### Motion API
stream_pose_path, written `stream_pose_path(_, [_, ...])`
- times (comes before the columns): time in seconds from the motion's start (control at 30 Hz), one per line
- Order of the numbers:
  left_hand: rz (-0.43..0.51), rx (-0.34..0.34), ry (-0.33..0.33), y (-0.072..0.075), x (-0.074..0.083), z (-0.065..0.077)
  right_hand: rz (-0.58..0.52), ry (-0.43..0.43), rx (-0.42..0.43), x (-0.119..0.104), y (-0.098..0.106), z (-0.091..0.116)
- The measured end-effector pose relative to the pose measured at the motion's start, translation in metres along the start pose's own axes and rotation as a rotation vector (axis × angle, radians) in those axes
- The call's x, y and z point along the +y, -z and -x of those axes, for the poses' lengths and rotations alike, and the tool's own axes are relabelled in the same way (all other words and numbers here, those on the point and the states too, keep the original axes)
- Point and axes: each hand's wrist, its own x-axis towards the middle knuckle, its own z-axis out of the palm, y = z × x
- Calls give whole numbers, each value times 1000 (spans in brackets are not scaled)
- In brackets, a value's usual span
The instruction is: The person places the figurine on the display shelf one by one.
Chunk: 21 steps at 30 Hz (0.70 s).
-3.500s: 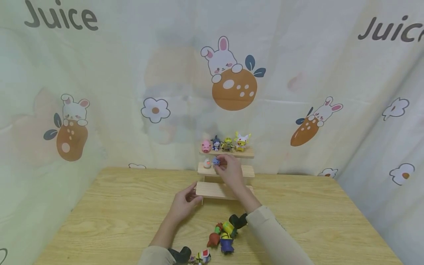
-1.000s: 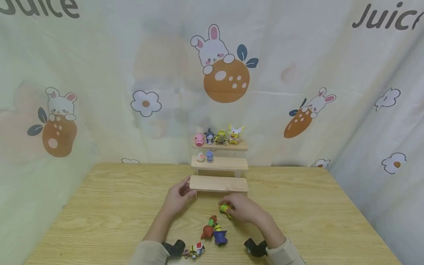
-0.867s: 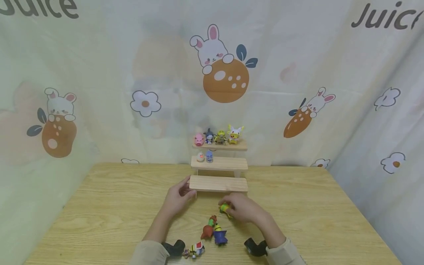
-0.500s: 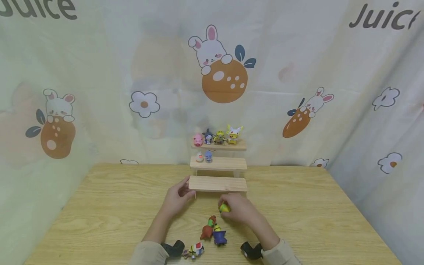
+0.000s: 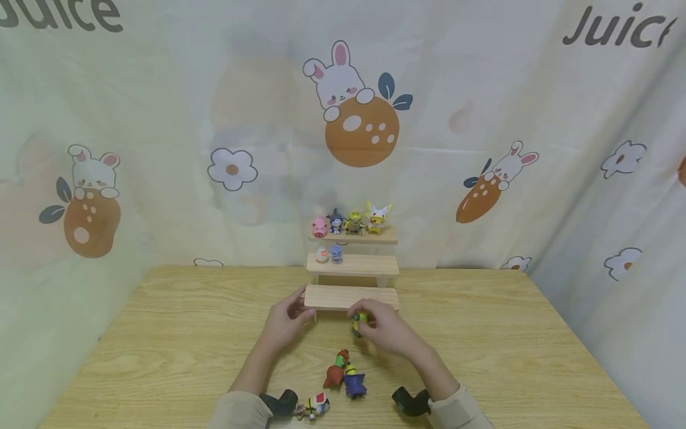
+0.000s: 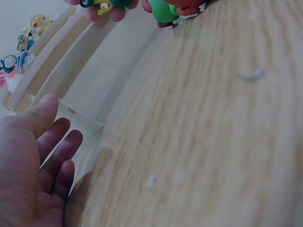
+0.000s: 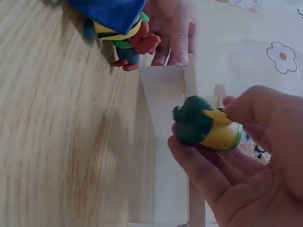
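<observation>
You have your right hand [image 5: 387,329] clamped on the yellow-and-green figurine [image 7: 210,126], pinched between thumb and fingers, held off the table [image 5: 493,339] and just in front of the lowest step [image 5: 343,296] of the stand. Your left hand [image 5: 284,322] is at that step's left end, thumb and fingers apart and relaxed (whether they bear on it firmly, I cannot tell). Nearer to you on the table lie a blue-caped figurine [image 5: 355,385] and, just beside it, a red-and-green figurine [image 5: 334,375]. Two small figures stand at the left of the middle step [image 5: 370,264]; four line the top step [image 5: 388,236].
</observation>
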Motion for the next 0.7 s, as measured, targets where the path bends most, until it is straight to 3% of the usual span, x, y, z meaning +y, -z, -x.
stream_pose_path(0.5, [-18, 6, -23, 1, -1, 0, 47, -17, -47, -4, -4, 2])
stream_pose_path(0.7, [-17, 5, -22, 0, -1, 0, 168, 4, -29, -8, 1, 2])
